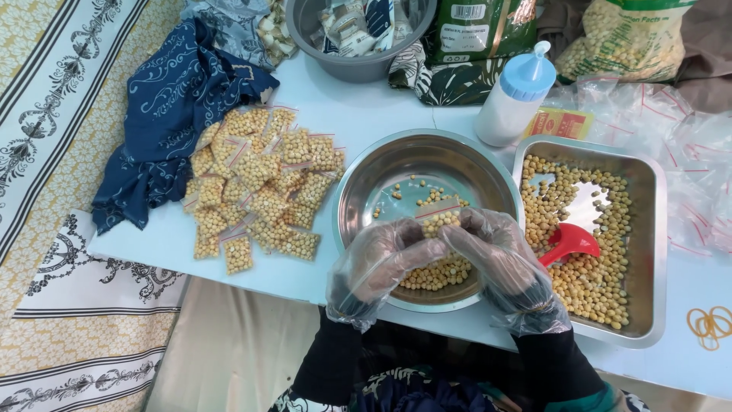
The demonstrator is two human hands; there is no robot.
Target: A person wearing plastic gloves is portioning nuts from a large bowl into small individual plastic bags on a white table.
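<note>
At the far left of the table, a dark blue cloth is seen, and just beside it a heap of small filled bags is piled. Further right, a round steel bowl is set, with loose yellow peas gathered at its near side. Above that bowl, one small bag of peas is held between both gloved hands. It is pinched by the fingers of the left hand from the left and by those of the right hand from the right; its sealed top edge runs left to right, and both hands lie equally near. To the right, a square tray of peas is placed, with a red scoop lying in it.
</note>
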